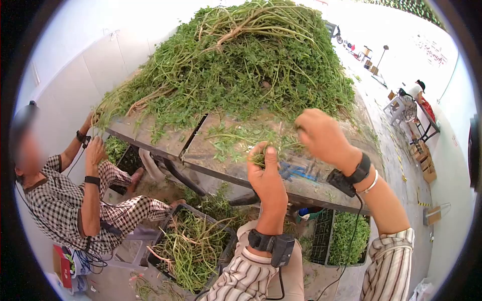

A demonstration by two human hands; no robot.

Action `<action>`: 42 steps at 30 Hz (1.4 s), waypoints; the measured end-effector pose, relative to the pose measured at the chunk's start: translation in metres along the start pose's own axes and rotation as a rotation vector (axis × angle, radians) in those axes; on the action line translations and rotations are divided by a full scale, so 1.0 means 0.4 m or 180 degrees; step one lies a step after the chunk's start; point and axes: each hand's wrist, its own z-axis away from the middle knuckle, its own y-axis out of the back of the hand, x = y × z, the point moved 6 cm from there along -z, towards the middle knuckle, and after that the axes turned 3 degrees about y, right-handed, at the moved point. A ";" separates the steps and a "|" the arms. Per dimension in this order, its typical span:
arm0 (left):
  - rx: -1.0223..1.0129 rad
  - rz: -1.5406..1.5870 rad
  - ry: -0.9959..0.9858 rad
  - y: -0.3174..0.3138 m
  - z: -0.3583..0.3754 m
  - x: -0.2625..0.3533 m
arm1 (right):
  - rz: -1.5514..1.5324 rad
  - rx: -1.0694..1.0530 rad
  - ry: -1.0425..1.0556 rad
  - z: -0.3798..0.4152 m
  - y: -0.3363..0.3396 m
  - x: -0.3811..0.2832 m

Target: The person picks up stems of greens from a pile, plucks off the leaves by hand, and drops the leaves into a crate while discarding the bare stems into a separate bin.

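**Sprigs held at a heaped table**

Head view: A small bunch of green sprigs point(259, 156) is gripped in the left hand point(266, 175), the fingers curled shut around the stems and the thumb laid upright along them. The hand is raised just above the near edge of the table point(221, 168). The right hand point(321, 135) is lifted to the right of it, seen from the back with the fingers bent forward toward loose greens on the tabletop; whether anything is pinched in it cannot be told. A black band with a small box is worn on each wrist, and striped sleeves are seen below.

The far half of the table is covered by a tall heap of greens point(241, 65), with pale, thick stalks lying across its top. Loose sprigs are scattered on the bare boards between the heap and the hands.

Under the table, a dark crate of stalks point(188, 248) is set at lower left, and a second crate of leaves point(346, 238) at lower right.

At the left, a seated person point(65, 200) in checked clothes is shown, both arms raised to the corner of the heap. At the far right, well apart, another person point(419, 93) is seen beside a small table.
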 end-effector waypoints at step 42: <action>0.0604 0.0630 0.0382 0.073 -0.041 0.001 | -0.0195 -0.1117 -0.1432 0.137 -0.201 0.170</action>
